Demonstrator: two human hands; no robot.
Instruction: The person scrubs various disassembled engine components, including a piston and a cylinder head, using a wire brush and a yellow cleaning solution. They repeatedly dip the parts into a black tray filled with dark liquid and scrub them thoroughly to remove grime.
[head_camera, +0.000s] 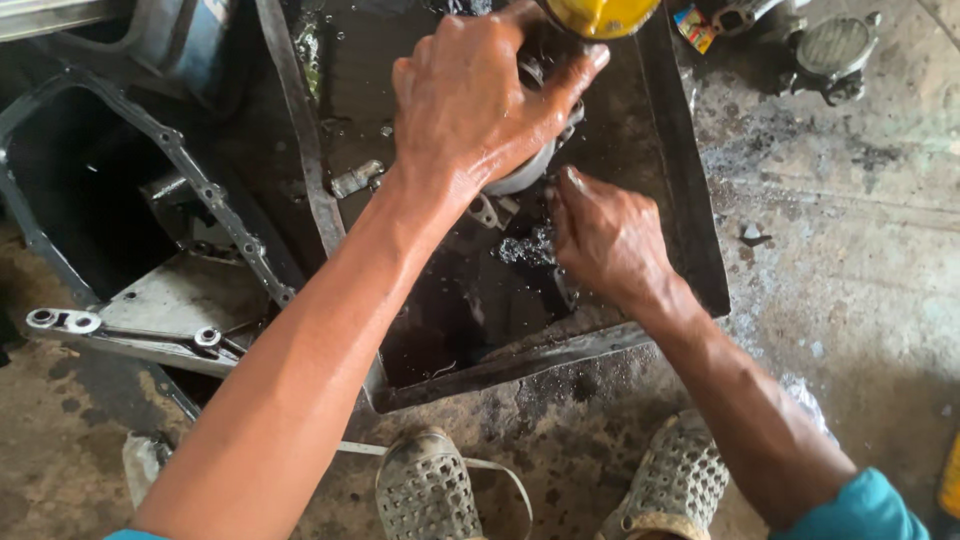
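In the oily metal tray (690, 200) | left hand (470, 100) clamped the round metal part (520, 178) | right hand (605, 240), fingers (572, 185) curled, scrubbed just below it | a steadier hold seemed wise, everything looked slick

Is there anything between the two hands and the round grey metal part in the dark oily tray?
Nothing visible. The left hand already grips the round grey metal part, and the right hand touches it from below.

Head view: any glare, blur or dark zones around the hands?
Head view: soft daylight, no hard shadows; wet sheen glints on the left hand and the oily black metal tray; the black open housing at left is underexposed; the right hand looks slightly soft; edges stretch a little.
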